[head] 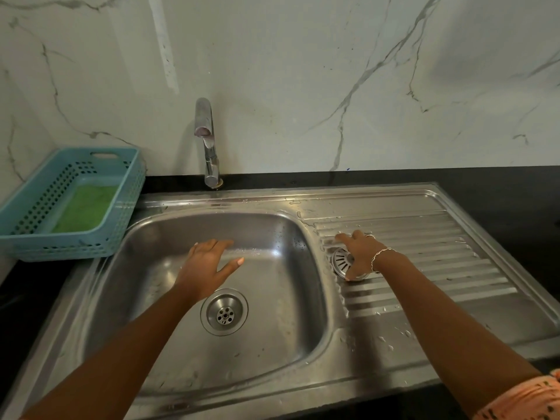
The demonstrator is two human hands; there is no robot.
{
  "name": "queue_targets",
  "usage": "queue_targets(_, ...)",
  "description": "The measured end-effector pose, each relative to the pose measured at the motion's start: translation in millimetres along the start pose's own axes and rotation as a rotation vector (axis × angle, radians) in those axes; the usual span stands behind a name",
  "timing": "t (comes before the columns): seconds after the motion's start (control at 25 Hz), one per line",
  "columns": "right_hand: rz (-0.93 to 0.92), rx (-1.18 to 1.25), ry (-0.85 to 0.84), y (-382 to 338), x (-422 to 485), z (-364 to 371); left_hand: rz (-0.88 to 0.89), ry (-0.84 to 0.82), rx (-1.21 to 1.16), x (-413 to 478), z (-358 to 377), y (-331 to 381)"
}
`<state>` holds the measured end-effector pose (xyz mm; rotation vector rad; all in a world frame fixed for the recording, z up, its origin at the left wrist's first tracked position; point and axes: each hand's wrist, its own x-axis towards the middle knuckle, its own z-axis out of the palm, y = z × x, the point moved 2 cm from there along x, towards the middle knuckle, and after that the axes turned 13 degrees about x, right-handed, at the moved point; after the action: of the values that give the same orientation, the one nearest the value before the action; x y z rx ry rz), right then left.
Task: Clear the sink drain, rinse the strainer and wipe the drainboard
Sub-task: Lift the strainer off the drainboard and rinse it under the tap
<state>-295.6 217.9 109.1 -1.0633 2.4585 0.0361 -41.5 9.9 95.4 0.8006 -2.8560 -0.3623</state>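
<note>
Marble-veined wall behind, black counter below it, and a steel sink set in between: that is where I stand.

My right hand [362,256] lies spread over the strainer [342,260], fingers [344,237] fanned toward the wall and thumb low at its near rim. Whether I actually have a grip on it or am only resting on top, I cannot tell. It sits on the drainboard [424,268], just beside the bowl's edge, out of the drain [224,312], which looks clear.

My left hand [206,268] hangs open above the sink bowl [272,237], fingers apart, holding nothing.

I judge the strainer to be light, stiff, thin metal, and slick, since water beads lie around it. Pinching the raised rim between thumb and fingertips should serve better than pressing on the slotted dome, where wet fingers would slide. It may rattle on the ridges if dropped, but it won't break.

The drainboard is ribbed steel and wet, with droplets thickest near the front, so wiping should follow the grooves. A green cloth [85,207] lies in the blue basket [127,207] on the counter to the left, well apart from both hands. Behind the bowl the tap [207,140] shows no water running.
</note>
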Motion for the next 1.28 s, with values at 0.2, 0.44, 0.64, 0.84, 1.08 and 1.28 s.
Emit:
queue_targets(0.2,0.043,0.03,0.06,0.1,-4.6,-6.7,0.013,-0.023,-0.02,3.1,4.9,9.6)
queue_targets(0.44,-0.03,0.512,0.045,5.1,-9.4,-31.3,0.008,-0.003,-0.071,6.1,4.9,17.7)
queue_targets(0.64,-0.12,0.735,0.019,-17.6,-22.8,-48.6,0.024,0.031,-0.214,2.7,-3.9,29.4)
queue_targets(0.84,-0.38,0.877,0.003,-94.5,-28.8,-56.4,0.016,0.007,-0.501,-5.7,-19.2,40.5)
queue_targets(1.08,-0.536,0.963,-0.077,-174.0,-17.4,-41.0,-0.145,0.077,-0.667,-16.4,-37.0,14.1)
queue_targets(1.28,-0.546,0.937,-0.093,-209.6,1.0,-35.6,-0.256,0.118,-0.596,-23.0,-44.0,-19.9)
